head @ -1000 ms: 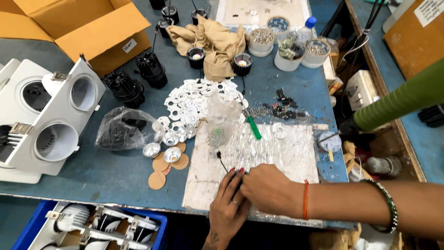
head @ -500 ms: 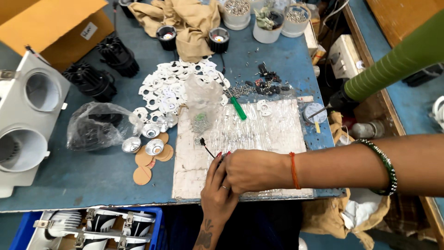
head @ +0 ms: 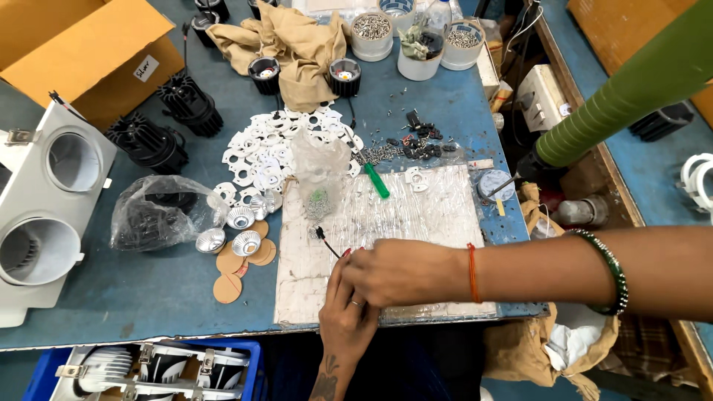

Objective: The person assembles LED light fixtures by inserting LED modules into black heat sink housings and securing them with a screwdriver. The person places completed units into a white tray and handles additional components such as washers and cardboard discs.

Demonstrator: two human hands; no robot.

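My left hand (head: 347, 315) reaches up from the bottom edge, its fingertips at the end of a thin wire with a small black connector (head: 321, 233). My right hand (head: 401, 271) comes in from the right, with a red thread and a green bangle on the arm. It lies across the left fingers with its own fingers curled, so what it holds is hidden. Both hands rest on the front of a white board wrapped in clear film (head: 416, 215). A green-handled screwdriver (head: 376, 180) lies on the board's far edge.
On the blue table are silver reflectors (head: 226, 230), brown discs (head: 230, 278), white rings (head: 271, 152), a plastic bag (head: 160, 212), black heat sinks (head: 148, 141), a white twin housing (head: 44, 215), a cardboard box (head: 82, 52) and screw cups (head: 371, 33). Another person's green sleeve (head: 631, 89) is at right.
My hands stay joined at the board's front edge. The view has shifted, and my right forearm now lies more level across the lower right.
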